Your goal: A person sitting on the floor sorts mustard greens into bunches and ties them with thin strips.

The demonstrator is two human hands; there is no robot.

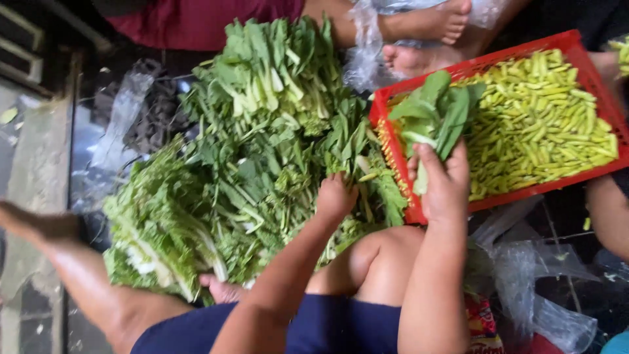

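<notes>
Sorting greens on the floor
Right hand (440, 180) grips a leafy bunch (434, 113) over the red crate (590, 172); left hand (335, 196) digs closed into the greens pile (249, 164); best draw stems gently, roots aligned.

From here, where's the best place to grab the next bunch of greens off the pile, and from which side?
Probably by the pale stalk ends, not the leaves. On the pile of greens the stalks are firm and bundled, the leaves loose. The left hand already reaches in from the near side, while the right hand holds a leafy bunch by its stem end.
</notes>
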